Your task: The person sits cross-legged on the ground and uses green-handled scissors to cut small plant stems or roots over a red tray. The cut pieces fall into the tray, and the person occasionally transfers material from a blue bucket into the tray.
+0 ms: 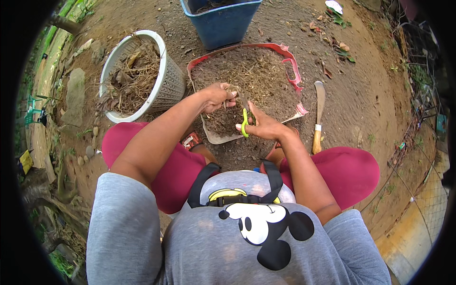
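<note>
My right hand [263, 123] holds scissors [244, 121] with yellow-green handles, their blades pointing up and left towards my left hand. Dry plant matter is pinched in the fingers of my left hand [218, 97], close to the blade tips. Both hands are over a shallow, broken plastic tray [213, 139] with a red and whitish rim. Dark soil [221, 123] and short bits of dry straw [262, 76] lie in it. Left of it, a white plastic basket [171, 83] leans on its side, filled with dry roots and leaves [133, 76].
Beyond the tray stands a blue plastic bin [224, 25]. A large knife with a wooden handle [317, 139] lies on the ground at the right. Flat stones [74, 96] are at the left, fallen leaves [343, 53] at the upper right, and wire mesh [429, 210] at the far right.
</note>
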Demonstrator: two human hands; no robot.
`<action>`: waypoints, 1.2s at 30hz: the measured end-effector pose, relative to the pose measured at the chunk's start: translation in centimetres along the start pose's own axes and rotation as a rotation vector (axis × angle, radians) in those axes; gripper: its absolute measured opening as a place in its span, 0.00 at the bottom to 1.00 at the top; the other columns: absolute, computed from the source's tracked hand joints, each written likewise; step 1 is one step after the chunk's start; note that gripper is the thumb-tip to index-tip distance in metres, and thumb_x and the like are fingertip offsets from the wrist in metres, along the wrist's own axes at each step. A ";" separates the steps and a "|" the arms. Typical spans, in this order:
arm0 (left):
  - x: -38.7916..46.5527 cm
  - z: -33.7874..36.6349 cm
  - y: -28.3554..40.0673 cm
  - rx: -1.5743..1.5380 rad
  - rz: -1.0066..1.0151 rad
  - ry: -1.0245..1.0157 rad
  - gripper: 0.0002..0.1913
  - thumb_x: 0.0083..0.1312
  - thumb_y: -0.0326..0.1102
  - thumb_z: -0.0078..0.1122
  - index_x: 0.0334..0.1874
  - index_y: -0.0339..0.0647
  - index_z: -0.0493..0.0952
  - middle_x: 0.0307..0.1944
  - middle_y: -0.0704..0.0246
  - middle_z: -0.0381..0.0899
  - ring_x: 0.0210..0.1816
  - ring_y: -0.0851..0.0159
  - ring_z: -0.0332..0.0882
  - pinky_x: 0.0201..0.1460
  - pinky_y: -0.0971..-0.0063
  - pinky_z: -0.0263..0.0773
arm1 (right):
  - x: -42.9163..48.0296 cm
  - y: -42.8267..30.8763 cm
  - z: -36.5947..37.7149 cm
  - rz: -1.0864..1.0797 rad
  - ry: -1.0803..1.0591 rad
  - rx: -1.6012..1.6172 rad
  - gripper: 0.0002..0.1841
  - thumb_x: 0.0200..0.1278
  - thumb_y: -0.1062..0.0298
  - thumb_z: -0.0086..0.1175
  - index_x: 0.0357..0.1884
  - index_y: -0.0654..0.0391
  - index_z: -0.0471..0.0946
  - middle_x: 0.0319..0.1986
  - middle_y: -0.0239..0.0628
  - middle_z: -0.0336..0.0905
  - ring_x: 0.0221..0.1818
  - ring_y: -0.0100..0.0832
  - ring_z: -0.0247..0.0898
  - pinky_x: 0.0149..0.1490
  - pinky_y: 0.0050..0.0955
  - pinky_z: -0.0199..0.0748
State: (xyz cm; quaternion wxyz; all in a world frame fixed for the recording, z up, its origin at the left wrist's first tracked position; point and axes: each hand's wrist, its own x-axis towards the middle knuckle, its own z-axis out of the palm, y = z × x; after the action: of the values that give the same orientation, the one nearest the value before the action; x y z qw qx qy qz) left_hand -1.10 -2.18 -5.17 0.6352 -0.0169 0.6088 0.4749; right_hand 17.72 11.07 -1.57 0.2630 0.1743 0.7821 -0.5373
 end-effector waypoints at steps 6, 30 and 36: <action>-1.5 2.3 0.1 -0.032 -0.029 0.005 0.19 0.76 0.24 0.51 0.67 0.32 0.63 0.46 0.66 0.73 0.44 0.69 0.75 0.49 0.76 0.80 | 0.3 -0.5 0.2 -0.089 0.008 0.085 0.54 0.55 0.40 0.67 0.77 0.61 0.55 0.59 0.54 0.73 0.58 0.44 0.71 0.66 0.37 0.68; -0.7 1.8 -0.3 0.048 -0.051 0.021 0.05 0.73 0.22 0.55 0.47 0.32 0.77 0.42 0.66 0.79 0.39 0.70 0.78 0.41 0.79 0.86 | -0.3 -0.8 -0.2 0.054 -0.003 0.031 0.66 0.53 0.40 0.70 0.80 0.70 0.42 0.63 0.58 0.68 0.64 0.47 0.68 0.68 0.35 0.66; -0.1 1.4 -0.2 0.142 -0.039 -0.062 0.12 0.72 0.22 0.58 0.56 0.28 0.75 0.45 0.62 0.80 0.40 0.68 0.81 0.43 0.77 0.87 | -0.7 -1.2 -1.1 0.007 -0.019 -0.004 0.61 0.52 0.42 0.71 0.80 0.65 0.49 0.62 0.56 0.73 0.63 0.47 0.71 0.67 0.36 0.68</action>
State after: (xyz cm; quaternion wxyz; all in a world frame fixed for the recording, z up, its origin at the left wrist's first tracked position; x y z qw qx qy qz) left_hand 0.11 -1.52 -4.82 0.6625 0.0311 0.6205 0.4185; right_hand 17.31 11.61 0.05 0.2726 0.1713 0.7801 -0.5364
